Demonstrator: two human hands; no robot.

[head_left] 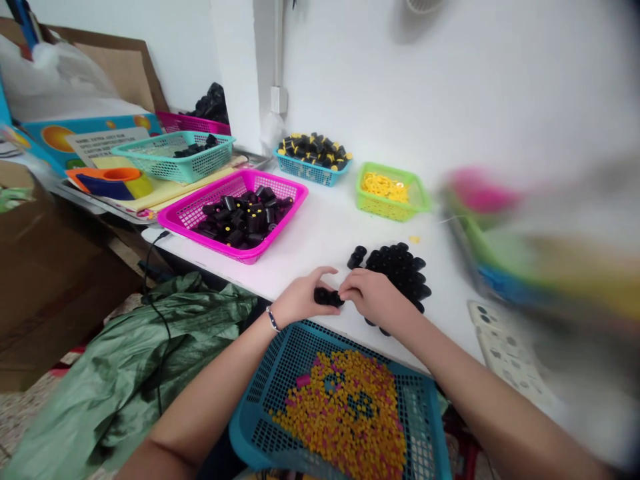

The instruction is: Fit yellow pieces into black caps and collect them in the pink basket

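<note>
My left hand [300, 299] and my right hand [373, 297] meet at the near edge of the white table [330, 230], fingers pinched together on small black cylindrical parts [327, 297] held between them. A cluster of upright black cylinders [400, 267] stands on the table just behind my right hand. Below my wrists sits a blue mesh basket [265, 413] filled with small yellow and pink pieces [345, 413].
A pink basket [190, 213] holds black cylinders with yellow dots. Further back stand a small blue basket [313, 172] of black and yellow parts, a green basket [417, 193] of yellow rings and a teal basket [170, 163]. A green bag [150, 353] lies at the left. The right side is blurred.
</note>
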